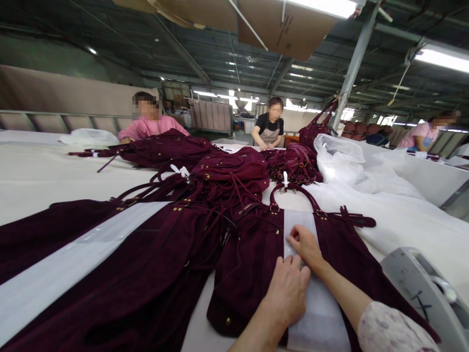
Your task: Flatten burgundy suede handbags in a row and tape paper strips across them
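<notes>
A burgundy handbag (245, 259) lies on the table before me, its arched handle (309, 191) at the far end. A pale, translucent strip (317, 313) is wrapped lengthwise around its middle. My right hand (306, 247) is closed in a pinch at the strip's upper left edge; what exactly is between the fingertips is hard to make out. Closer to me, my left hand (289, 288) rests on the strip and bag, its bent fingers laid over the strip's left edge. A white tag fastener (285, 180) sits at the handle.
Another wrapped burgundy bag (146, 259) lies to my left. More bags (230, 171) and a heap of straps (293, 164) are piled ahead. White plastic (340, 161) lies right of the heap. A grey tape dispenser-like device (421, 288) stands at right. Co-workers (269, 127) work across the table.
</notes>
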`<control>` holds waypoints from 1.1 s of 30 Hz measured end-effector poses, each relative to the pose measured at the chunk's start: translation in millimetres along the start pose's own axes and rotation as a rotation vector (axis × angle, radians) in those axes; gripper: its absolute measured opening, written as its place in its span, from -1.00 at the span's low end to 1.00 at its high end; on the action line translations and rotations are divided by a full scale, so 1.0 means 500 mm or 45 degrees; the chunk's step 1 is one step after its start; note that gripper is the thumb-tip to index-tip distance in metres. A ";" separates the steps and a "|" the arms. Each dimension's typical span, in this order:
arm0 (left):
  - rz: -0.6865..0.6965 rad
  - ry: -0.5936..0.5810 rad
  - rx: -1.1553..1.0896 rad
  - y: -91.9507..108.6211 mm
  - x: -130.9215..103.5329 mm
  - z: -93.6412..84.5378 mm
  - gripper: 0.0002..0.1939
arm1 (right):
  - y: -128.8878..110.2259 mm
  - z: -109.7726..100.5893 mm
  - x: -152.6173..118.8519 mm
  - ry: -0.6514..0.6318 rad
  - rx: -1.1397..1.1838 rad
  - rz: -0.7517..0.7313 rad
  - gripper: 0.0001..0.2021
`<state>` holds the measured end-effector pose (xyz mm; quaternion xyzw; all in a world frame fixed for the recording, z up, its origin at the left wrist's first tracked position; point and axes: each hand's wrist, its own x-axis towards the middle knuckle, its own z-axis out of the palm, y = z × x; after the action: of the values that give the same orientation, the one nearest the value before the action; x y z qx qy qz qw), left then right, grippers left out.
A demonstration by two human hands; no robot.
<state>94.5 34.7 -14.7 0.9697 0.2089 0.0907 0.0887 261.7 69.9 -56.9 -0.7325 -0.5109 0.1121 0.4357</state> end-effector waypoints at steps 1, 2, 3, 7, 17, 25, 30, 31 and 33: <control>0.002 0.007 0.000 -0.001 0.000 0.003 -0.77 | 0.004 0.003 0.004 0.020 -0.037 0.007 -0.85; 0.005 0.010 0.000 -0.002 -0.001 0.005 -0.77 | 0.007 0.006 0.010 0.035 -0.068 0.020 -0.84; 0.006 0.007 0.000 -0.003 -0.001 0.006 -0.78 | 0.011 0.008 0.017 0.042 -0.092 0.036 -0.85; 0.004 0.003 0.004 -0.005 0.000 0.003 -0.77 | 0.018 -0.001 0.044 -0.049 -0.130 0.075 -0.90; 0.010 -0.003 0.051 0.000 -0.004 -0.002 -0.81 | 0.020 -0.016 0.027 -0.219 -0.181 -0.028 -0.67; 0.009 0.039 0.092 -0.008 -0.014 0.002 -0.81 | -0.053 -0.175 -0.004 -0.223 -0.172 -0.138 -0.79; 0.036 0.007 0.164 -0.004 -0.005 -0.013 -0.82 | -0.056 -0.372 -0.171 -0.107 -0.254 -0.073 -0.72; 0.044 0.006 0.181 -0.003 -0.003 -0.019 -0.82 | -0.047 -0.392 -0.214 -0.109 -0.252 -0.034 -0.71; 0.051 0.002 0.215 0.002 0.001 -0.030 -0.82 | -0.022 -0.412 -0.296 -0.083 -0.232 0.005 -0.72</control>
<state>92.4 35.9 0.0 0.9776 0.1964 0.0752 0.0046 313.0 -162.1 32.3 -0.7661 -0.5314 0.0900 0.3502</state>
